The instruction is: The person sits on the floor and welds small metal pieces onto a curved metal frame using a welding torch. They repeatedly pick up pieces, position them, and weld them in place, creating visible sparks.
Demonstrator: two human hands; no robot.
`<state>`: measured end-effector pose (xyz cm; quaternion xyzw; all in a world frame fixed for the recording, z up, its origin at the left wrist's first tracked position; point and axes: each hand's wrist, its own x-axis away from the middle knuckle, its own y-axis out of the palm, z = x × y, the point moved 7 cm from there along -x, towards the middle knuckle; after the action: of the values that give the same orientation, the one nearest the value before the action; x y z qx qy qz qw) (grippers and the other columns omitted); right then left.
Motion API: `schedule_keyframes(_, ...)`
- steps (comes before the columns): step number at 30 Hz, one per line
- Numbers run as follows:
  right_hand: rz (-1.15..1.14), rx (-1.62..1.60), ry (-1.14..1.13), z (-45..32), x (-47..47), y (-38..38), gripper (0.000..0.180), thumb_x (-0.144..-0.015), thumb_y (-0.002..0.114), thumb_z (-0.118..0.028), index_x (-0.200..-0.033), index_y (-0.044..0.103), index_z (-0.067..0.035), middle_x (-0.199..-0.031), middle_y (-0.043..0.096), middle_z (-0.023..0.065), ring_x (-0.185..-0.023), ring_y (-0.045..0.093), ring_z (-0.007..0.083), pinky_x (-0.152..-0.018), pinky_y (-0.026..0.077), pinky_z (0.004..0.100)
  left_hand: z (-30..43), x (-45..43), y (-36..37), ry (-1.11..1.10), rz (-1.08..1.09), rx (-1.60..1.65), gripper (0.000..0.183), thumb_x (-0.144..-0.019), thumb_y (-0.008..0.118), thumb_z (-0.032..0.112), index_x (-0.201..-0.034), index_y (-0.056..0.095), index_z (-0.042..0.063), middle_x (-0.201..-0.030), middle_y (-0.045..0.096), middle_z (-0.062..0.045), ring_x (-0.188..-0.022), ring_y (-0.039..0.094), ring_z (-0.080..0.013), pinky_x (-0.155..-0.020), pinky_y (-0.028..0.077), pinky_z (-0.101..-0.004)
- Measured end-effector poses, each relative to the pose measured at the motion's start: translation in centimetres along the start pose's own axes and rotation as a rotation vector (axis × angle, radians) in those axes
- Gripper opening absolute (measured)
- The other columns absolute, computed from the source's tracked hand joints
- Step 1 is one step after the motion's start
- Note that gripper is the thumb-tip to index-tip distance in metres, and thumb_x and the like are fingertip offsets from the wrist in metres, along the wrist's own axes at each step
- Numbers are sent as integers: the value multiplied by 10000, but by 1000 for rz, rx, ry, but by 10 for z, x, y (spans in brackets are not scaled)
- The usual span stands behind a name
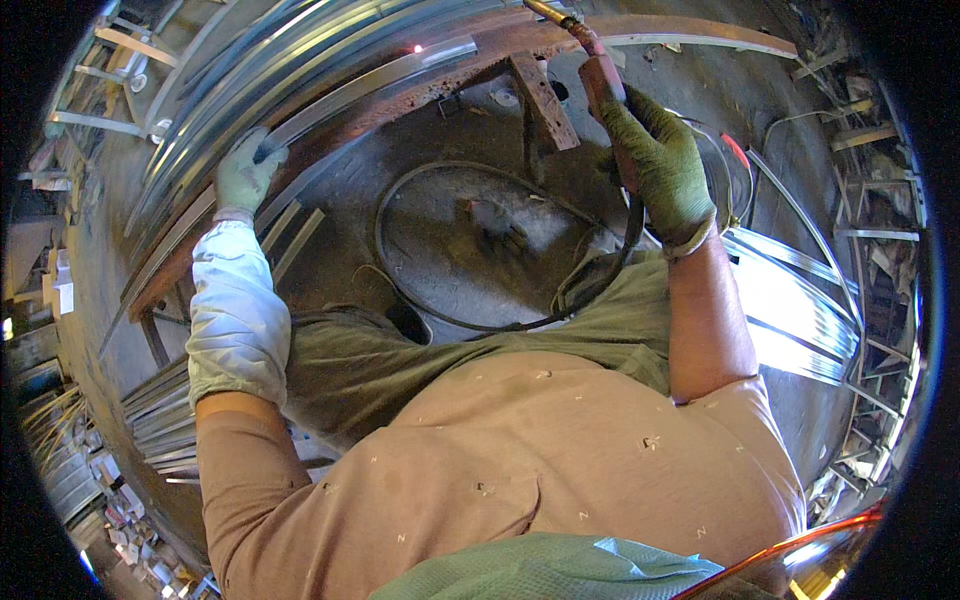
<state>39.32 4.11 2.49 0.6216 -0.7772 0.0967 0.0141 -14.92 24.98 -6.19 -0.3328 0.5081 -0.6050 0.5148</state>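
Note:
My left hand (247,172), in a pale green glove with a white sleeve above it, grips the near end of a square metal tube (360,94). This tube lies along a rusty steel beam (390,112). A small glowing spot shows on the tube near its far end. My right hand (660,161), in a green glove, is closed round the handle of a welding torch (600,82). The torch's brass nozzle points up and left, to the right of the tube's far end. A black cable (634,225) runs down from the handle and loops over the floor.
Long metal tubes (247,82) lie beyond the beam at the upper left. A rusty perforated support (544,101) juts from the beam. Shiny metal profiles (795,307) lie at the right, and more metal lengths (157,420) at the lower left. Metal racks line the right rim.

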Motion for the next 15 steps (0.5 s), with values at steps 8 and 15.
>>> schedule_keyframes(8,-12,29,36,-4,9,6,558,-1127,755,-364,-1533,671,10,-1221,803,59,-980,733,99,-841,614,270,5,-13,13,-140,54,-317,467,-1003,790,469,-1373,753,186,-1488,721,-122,-1329,705,-394,-1074,574,-534)
schedule_keyframes(15,-65,-33,28,4,11,11,510,-1131,741,-320,-1526,675,-5,-1135,787,25,-880,684,80,-754,583,266,-1,-20,11,-239,49,-356,546,-988,805,496,-1443,736,202,-1539,691,-111,-1377,677,-394,-1104,562,-547)
